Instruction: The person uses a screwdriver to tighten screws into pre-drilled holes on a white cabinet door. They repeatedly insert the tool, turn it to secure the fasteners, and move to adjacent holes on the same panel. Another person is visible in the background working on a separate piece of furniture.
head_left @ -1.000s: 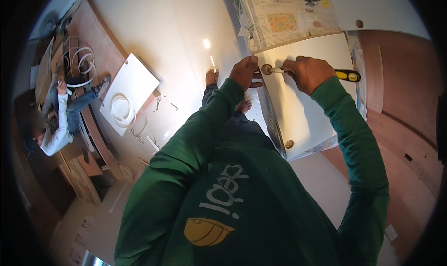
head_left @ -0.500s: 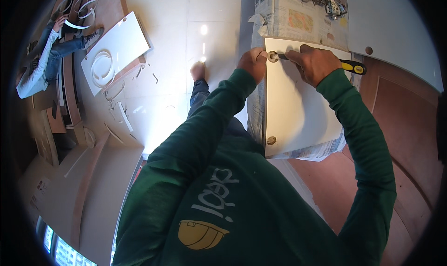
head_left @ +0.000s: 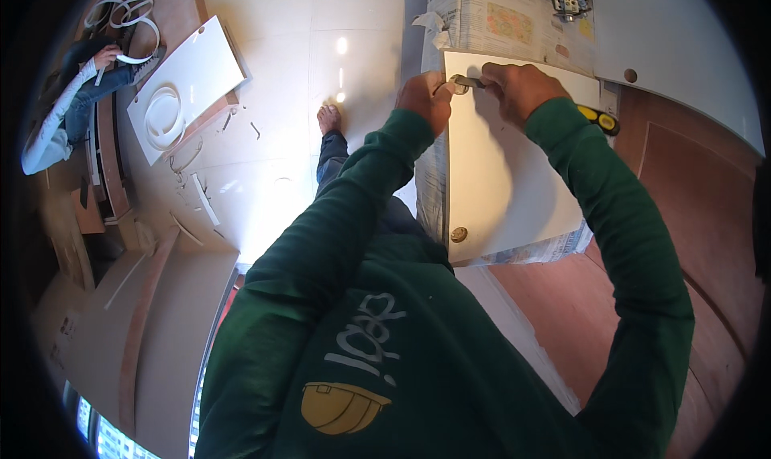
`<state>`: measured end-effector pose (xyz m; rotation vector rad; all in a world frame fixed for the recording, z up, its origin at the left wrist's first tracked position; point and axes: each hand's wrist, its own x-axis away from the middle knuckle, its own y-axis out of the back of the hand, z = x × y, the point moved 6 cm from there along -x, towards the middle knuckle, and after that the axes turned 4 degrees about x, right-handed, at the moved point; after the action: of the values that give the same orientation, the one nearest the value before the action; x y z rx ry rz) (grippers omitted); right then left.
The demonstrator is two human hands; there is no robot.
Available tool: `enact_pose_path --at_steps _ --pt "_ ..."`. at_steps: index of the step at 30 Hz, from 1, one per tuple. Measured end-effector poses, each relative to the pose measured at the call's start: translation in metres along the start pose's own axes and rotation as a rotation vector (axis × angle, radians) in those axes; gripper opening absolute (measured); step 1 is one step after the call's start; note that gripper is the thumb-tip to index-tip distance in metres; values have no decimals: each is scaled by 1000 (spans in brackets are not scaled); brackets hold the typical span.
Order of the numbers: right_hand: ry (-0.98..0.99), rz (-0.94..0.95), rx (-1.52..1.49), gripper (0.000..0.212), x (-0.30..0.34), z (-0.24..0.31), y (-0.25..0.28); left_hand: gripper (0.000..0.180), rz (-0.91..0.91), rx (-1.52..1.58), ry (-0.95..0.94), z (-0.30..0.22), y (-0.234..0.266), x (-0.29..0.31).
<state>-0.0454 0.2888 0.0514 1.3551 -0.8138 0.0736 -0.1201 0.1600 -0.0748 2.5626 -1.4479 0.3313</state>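
A white cabinet panel (head_left: 490, 178) lies on the covered bench, with a round hinge hole (head_left: 460, 85) at its far left corner and another round hole (head_left: 458, 234) near its close end. My right hand (head_left: 524, 89) grips a chisel (head_left: 598, 120) with a yellow and black handle. The chisel's flat blade points left and meets the rim of the far hole; part of the handle is hidden under my hand and sleeve. At the panel's left edge is my left hand (head_left: 422, 104), its fingers curled and its thumb tip by the same hole. Whatever it pinches is hidden.
Metal hinges (head_left: 566, 1) lie on newspaper (head_left: 514, 29) beyond the panel. Another white panel (head_left: 666, 49) stands at the right. On the left a person (head_left: 76, 97) handles white edge strip (head_left: 120, 13) beside a panel (head_left: 197, 69) bearing a coil (head_left: 164, 118). Scraps (head_left: 205, 198) litter the floor.
My right hand has shifted slightly left, and less of the chisel shows beyond it. The view has moved a little. On the left, the other person's arm and the white strip have shifted.
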Motion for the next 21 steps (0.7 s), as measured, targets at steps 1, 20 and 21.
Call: enact_pose_path --at_steps 1,20,21 --pt "-35 4 -86 16 -3 -4 -8 31 1 95 -2 4 -4 -2" --pt "166 -150 319 23 12 8 28 28 2 289 -81 23 -16 -11" --pt "174 -123 337 24 10 8 30 29 -14 301 -89 20 -14 -11"
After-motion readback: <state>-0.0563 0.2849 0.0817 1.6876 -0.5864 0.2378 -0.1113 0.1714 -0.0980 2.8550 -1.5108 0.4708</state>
